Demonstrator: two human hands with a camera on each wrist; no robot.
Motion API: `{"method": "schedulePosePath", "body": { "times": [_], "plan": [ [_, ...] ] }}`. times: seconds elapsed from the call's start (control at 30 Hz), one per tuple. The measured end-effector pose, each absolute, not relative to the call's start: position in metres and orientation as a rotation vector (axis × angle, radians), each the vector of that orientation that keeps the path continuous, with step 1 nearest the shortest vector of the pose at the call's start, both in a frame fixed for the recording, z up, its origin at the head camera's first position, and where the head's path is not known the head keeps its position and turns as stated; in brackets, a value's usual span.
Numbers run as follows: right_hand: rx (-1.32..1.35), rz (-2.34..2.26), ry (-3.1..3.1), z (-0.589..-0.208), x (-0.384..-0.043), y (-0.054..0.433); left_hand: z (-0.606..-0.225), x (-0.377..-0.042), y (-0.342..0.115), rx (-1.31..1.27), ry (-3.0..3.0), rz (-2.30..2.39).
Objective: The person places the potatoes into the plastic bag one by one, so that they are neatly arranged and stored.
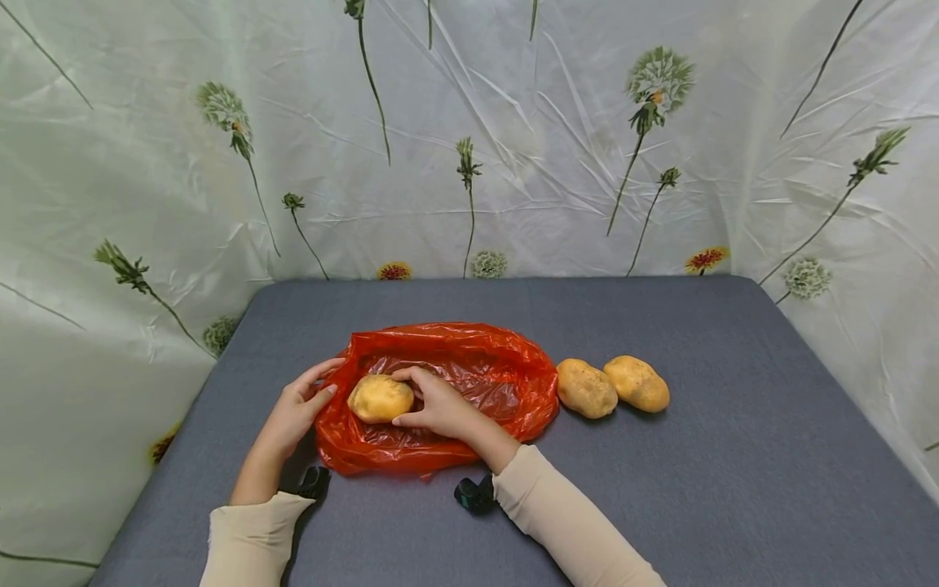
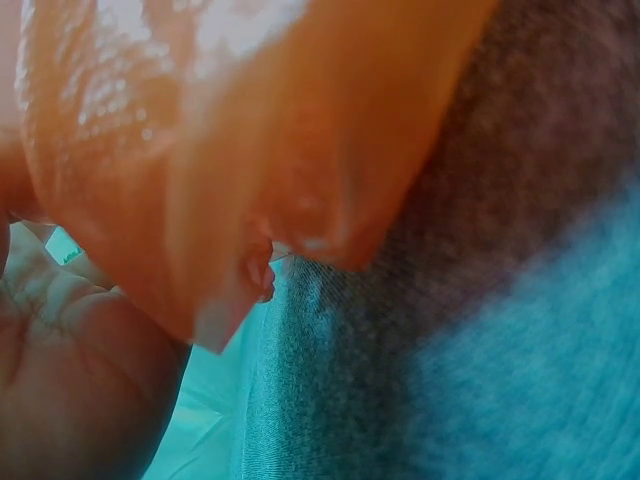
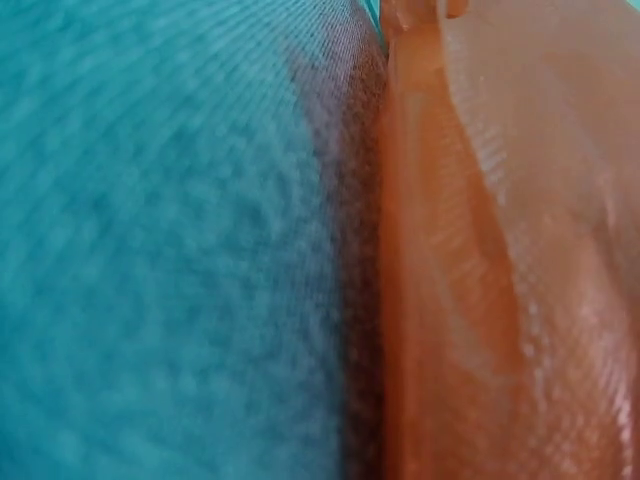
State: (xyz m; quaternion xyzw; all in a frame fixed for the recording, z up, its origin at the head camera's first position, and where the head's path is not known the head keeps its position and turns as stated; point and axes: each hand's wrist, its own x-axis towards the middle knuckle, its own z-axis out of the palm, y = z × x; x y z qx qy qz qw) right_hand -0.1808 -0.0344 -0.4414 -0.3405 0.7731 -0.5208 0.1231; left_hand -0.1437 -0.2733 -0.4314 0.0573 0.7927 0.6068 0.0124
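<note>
A red plastic bag (image 1: 469, 334) lies spread on the table with its wide mouth facing up. Inside its left part is a potato (image 1: 380, 399), which my right hand (image 1: 443, 405) holds from the right between thumb and fingers. My left hand (image 1: 289, 416) grips the bag's left edge, thumb in front and fingers behind. The left wrist view has the bag's film (image 2: 300, 130) draped over the palm, hiding most of the fingers. In the right wrist view only the bag's side (image 3: 460, 250) and the table cloth show; the right hand is out of that picture.
Two more potatoes lie to the right of the bag, the nearer potato (image 1: 587, 389) right by its edge and the other potato (image 1: 637, 383) beside that. Grey cloth covers the table (image 1: 734, 473). A flower-printed curtain (image 1: 513, 163) hangs behind it.
</note>
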Motion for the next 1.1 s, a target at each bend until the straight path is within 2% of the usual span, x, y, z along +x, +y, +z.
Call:
{"method": "schedulePosePath", "body": {
  "times": [0.43,0.67,0.9,1.1],
  "plan": [
    [-0.98,-1.604,2.15,-0.444,-0.18,-0.035,-0.431,-0.143,-0.273,0.186,2.478,1.889],
    [-0.9,-1.708,2.069,-0.431,-0.175,-0.03,-0.431,-0.144,-0.273,0.151,2.481,1.859],
    [-0.949,-1.706,2.12,-0.441,-0.179,-0.025,-0.432,-0.144,-0.273,0.16,2.483,1.86],
    [-1.007,-1.786,2.126,-0.427,-0.174,-0.019,-0.431,-0.144,-0.273,0.168,2.476,1.86]
  ]
}}
